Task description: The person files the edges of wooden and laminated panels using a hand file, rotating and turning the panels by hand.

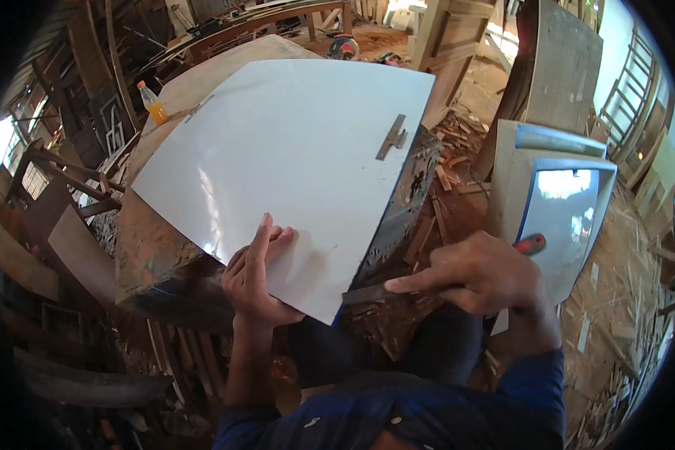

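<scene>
A large white panel [300, 142] with a blue right edge lies on a worn wooden bench [146, 240]. My left hand [256, 271] grips the panel's near edge, fingers on top and the palm partly hidden below. My right hand [476, 274] is closed round a tool with a red and black handle [531, 244]. Its flat metal blade [365, 294] touches the panel's blue edge near the closest corner, with my index finger stretched along it. A metal hinge [391, 138] lies near the panel's right edge.
An orange-capped bottle [154, 103] stands at the bench's left side. White panels with blue edges [562, 217] lean at the right. Wood scraps [450, 165] cover the floor, and a circular saw [343, 48] sits beyond the bench.
</scene>
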`<state>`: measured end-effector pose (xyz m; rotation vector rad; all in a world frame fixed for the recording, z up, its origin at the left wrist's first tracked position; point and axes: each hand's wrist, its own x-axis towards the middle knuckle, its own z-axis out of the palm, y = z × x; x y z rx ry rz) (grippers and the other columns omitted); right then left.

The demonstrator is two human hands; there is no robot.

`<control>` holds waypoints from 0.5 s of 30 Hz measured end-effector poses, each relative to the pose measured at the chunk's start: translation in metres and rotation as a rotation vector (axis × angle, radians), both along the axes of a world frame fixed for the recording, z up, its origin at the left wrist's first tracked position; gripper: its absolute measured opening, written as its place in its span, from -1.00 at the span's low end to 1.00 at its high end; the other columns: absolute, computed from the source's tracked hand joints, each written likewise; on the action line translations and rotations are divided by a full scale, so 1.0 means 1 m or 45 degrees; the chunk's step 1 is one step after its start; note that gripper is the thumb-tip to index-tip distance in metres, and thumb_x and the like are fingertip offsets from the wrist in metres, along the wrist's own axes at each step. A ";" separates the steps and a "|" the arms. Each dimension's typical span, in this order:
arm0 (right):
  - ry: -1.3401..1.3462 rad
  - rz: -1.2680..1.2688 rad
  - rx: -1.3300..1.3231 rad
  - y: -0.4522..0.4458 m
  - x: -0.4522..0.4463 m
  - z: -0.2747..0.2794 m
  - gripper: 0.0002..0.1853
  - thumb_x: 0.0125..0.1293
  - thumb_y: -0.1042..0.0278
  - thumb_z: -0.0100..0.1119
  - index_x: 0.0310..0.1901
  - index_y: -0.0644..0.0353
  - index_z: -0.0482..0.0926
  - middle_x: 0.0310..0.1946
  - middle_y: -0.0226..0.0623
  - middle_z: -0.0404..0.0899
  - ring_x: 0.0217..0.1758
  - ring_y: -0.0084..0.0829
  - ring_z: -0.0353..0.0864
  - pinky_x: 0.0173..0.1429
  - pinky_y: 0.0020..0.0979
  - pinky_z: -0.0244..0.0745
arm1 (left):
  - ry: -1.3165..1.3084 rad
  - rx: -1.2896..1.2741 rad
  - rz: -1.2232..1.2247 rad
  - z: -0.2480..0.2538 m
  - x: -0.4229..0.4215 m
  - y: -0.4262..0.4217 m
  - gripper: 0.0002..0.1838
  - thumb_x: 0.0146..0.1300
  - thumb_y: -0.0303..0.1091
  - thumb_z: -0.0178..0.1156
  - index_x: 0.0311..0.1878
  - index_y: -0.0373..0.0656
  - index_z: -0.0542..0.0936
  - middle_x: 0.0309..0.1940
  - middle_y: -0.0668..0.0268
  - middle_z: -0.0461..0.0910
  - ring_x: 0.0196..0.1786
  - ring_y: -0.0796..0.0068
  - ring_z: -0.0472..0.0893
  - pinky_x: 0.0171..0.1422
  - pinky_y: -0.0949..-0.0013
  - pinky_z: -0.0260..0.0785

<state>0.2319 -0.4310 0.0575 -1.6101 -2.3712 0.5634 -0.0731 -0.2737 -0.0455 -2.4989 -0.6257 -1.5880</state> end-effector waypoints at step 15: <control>0.215 0.015 0.218 0.046 -0.005 -0.018 -0.47 0.49 0.29 0.30 0.41 -0.53 0.74 -0.20 -0.12 0.81 -0.08 0.01 0.83 0.03 -0.01 0.68 | -0.054 -0.040 -0.046 -0.003 0.007 0.001 0.05 0.02 -0.01 0.60 0.52 -0.48 0.52 -0.04 0.15 0.92 0.07 0.16 0.92 0.22 0.17 0.73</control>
